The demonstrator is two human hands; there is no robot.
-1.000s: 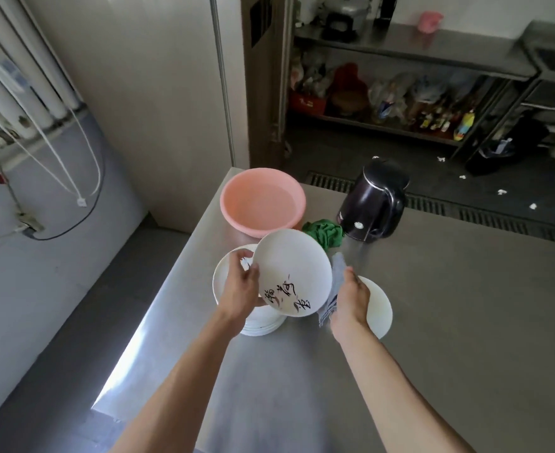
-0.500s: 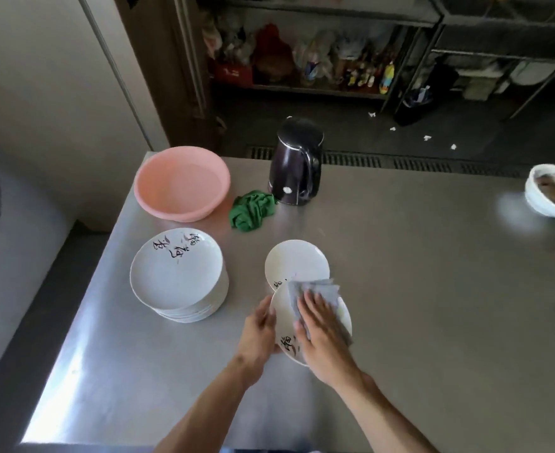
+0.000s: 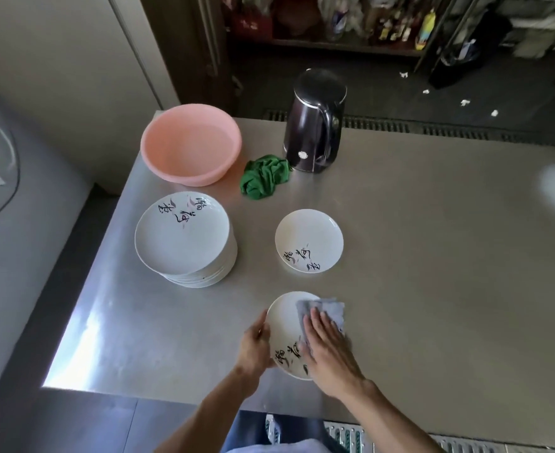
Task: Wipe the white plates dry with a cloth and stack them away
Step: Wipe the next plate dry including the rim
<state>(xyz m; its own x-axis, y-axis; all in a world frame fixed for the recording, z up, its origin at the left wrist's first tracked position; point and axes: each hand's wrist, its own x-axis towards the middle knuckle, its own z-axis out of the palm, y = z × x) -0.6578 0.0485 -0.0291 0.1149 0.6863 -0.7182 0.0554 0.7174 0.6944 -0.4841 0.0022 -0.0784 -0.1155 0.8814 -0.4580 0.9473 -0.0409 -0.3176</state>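
Left hand (image 3: 256,348) grips plate (image 3: 284,325) rim at 9 o'clock, steadying it. Right hand (image 3: 326,351) lies flat, fingers (image 3: 317,325) straight, pressing grey cloth (image 3: 325,310) to wipe.

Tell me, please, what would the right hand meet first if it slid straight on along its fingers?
Past the grey cloth it presses, probably the lone white plate ahead; depth is unclear.

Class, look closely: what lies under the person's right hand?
A grey cloth lies under the right hand, pressed on the white plate whose rim the left hand holds. The plate's surface beneath them is hidden.
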